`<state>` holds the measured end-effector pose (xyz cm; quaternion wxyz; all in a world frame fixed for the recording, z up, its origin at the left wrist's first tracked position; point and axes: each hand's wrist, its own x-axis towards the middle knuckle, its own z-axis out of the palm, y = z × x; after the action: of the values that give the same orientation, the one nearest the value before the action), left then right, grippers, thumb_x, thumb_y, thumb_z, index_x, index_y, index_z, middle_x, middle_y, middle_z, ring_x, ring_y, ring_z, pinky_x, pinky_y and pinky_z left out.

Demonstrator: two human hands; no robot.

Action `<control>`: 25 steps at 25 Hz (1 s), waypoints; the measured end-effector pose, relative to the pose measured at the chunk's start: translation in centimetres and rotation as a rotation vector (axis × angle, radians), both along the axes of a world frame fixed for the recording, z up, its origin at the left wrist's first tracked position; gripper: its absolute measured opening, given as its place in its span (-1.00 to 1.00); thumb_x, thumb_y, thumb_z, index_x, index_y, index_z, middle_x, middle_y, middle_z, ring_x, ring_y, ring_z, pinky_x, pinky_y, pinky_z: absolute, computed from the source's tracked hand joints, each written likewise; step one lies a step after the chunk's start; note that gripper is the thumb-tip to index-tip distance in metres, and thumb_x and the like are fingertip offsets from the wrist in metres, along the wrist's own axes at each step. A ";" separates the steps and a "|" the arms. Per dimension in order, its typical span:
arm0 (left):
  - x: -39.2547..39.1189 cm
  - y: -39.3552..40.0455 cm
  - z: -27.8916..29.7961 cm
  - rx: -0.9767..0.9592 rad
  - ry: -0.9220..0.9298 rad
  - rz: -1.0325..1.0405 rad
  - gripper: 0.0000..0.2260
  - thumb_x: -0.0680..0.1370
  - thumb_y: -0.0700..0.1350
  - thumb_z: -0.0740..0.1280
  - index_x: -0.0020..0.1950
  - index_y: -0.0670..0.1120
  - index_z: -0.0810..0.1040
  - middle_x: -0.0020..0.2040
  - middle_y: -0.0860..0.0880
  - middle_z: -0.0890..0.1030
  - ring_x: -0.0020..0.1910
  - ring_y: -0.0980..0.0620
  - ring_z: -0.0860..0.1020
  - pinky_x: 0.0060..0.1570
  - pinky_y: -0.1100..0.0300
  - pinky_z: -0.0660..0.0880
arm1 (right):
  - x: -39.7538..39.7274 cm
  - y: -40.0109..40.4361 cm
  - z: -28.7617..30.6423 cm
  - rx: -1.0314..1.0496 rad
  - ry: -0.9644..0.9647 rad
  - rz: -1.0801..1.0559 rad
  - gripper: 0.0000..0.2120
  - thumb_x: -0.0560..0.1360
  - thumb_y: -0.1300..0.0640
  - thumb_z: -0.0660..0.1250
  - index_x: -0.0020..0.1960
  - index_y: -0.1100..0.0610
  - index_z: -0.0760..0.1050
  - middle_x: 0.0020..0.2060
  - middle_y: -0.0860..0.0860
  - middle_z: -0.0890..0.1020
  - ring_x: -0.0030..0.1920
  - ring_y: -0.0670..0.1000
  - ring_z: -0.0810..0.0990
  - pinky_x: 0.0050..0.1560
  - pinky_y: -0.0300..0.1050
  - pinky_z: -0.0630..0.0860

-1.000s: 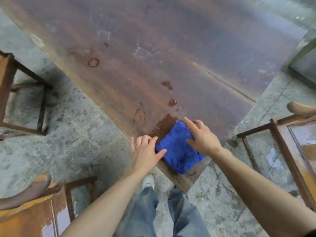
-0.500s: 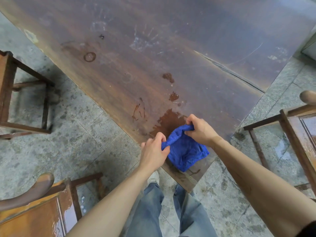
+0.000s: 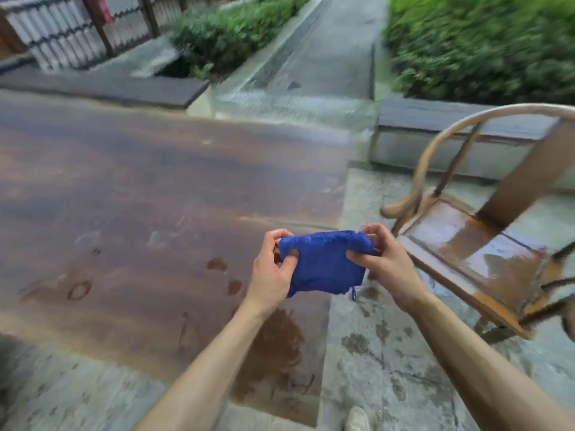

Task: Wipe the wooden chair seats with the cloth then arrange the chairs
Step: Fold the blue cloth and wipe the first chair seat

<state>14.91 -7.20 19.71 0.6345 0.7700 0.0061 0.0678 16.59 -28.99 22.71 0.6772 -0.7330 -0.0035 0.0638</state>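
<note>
Both hands held the blue cloth [image 3: 323, 262] up in the air, above the near right corner of the table [image 3: 149, 194] and clear of its top. The left hand [image 3: 273, 272] was closed on the cloth's left edge, thumb in front and fingers curled over the top. The right hand [image 3: 384, 259] was closed on the right edge in the same way, thumb pressed into the fabric. The cloth stretched between them as a bunched, roughly rectangular pad, with a small loop hanging from its lower right corner.

The table was a wide, dark brown wooden slab filling the left and middle of the view. Wet patches and ring marks showed on it near the person, with a larger dark stain by the near edge below the left forearm.

To the right stood a wooden chair [image 3: 485, 244] with a curved, rounded top rail and a broad back splat. Its seat was wet and glossy, and lay just right of the right hand, apart from it. The chair stood on grey, damp paving [image 3: 382, 353].

A pale shoe [image 3: 357, 419] showed at the bottom edge. Far off, blurred, were green bushes [image 3: 485, 42], a concrete path [image 3: 323, 48] and a slatted fence [image 3: 62, 29] at the far left.
</note>
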 end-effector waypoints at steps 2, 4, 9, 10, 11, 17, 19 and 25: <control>2.3 -4.9 2.4 -0.015 -0.057 -0.141 -0.81 0.50 -0.07 0.28 0.10 0.11 0.44 -0.21 0.14 0.58 -0.25 0.10 0.50 -0.19 0.17 0.47 | -1.2 -4.9 2.4 0.060 -0.054 -0.121 -0.73 0.51 0.41 0.37 0.01 0.09 0.40 -0.20 0.09 0.60 -0.18 0.00 0.56 -0.14 -0.10 0.52; 3.7 -10.2 4.0 -0.051 -0.080 -0.268 -0.81 0.51 -0.07 0.28 0.10 0.13 0.44 -0.14 -0.08 0.60 -0.20 -0.01 0.52 -0.17 0.02 0.51 | -2.7 -9.6 4.2 0.106 -0.097 -0.229 -0.75 0.54 0.40 0.33 0.02 0.09 0.39 -0.20 0.04 0.64 -0.18 -0.01 0.60 -0.16 -0.09 0.55; 5.3 -22.9 6.8 -0.126 -0.125 -0.462 -0.82 0.48 0.01 0.31 0.05 0.23 0.48 -0.09 -0.17 0.62 -0.17 -0.08 0.53 -0.14 -0.09 0.48 | -6.1 -20.5 7.2 0.103 -0.189 -0.445 -0.80 0.56 0.34 0.32 0.00 0.09 0.36 -0.21 -0.01 0.64 -0.23 -0.11 0.62 -0.31 -0.18 0.52; 5.5 -24.8 7.3 -0.138 -0.138 -0.483 -0.82 0.47 0.03 0.31 0.06 0.23 0.48 -0.08 -0.21 0.62 -0.17 -0.10 0.53 -0.15 -0.12 0.49 | -6.3 -22.1 7.6 0.094 -0.201 -0.474 -0.80 0.56 0.33 0.32 0.01 0.09 0.36 -0.18 0.04 0.62 -0.22 -0.09 0.61 -0.29 -0.15 0.51; 5.8 -26.7 7.7 -0.143 -0.150 -0.500 -0.82 0.47 0.04 0.32 0.06 0.22 0.48 -0.07 -0.23 0.61 -0.18 -0.10 0.53 -0.16 -0.15 0.49 | -6.5 -23.8 8.0 0.090 -0.213 -0.499 -0.79 0.56 0.33 0.33 0.01 0.08 0.36 -0.17 0.06 0.62 -0.20 -0.08 0.60 -0.28 -0.13 0.50; 7.0 -34.1 8.6 -0.186 -0.197 -0.643 -0.80 0.59 -0.14 0.28 0.12 0.14 0.49 -0.10 -0.05 0.60 -0.16 -0.10 0.54 -0.14 -0.09 0.49 | -6.8 -30.1 8.3 0.104 -0.249 -0.608 -0.76 0.54 0.25 0.40 -0.05 -0.08 0.46 -0.11 0.07 0.64 -0.11 0.05 0.62 -0.18 0.01 0.50; 7.6 -35.5 8.5 -0.183 -0.198 -0.670 -0.75 0.63 -0.22 0.27 0.12 0.16 0.49 -0.08 -0.02 0.62 -0.17 -0.07 0.55 -0.15 -0.06 0.50 | -6.3 -31.2 8.1 0.120 -0.245 -0.646 -0.78 0.51 0.17 0.46 -0.03 -0.10 0.48 -0.10 0.09 0.64 -0.09 0.09 0.60 -0.14 0.05 0.50; 12.6 -37.7 6.7 -0.179 -0.151 -0.653 -0.73 0.65 -0.27 0.25 0.16 0.11 0.50 -0.09 0.03 0.63 -0.17 -0.07 0.56 -0.15 -0.03 0.49 | -2.0 -33.0 6.8 0.085 -0.214 -0.674 -0.80 0.53 0.16 0.44 -0.02 -0.11 0.48 -0.06 0.19 0.64 -0.09 0.08 0.60 -0.14 0.08 0.50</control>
<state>27.48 -44.90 26.38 0.6863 0.6654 -0.2818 -0.0827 14.60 -61.96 29.49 0.6858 -0.6668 0.1648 -0.2405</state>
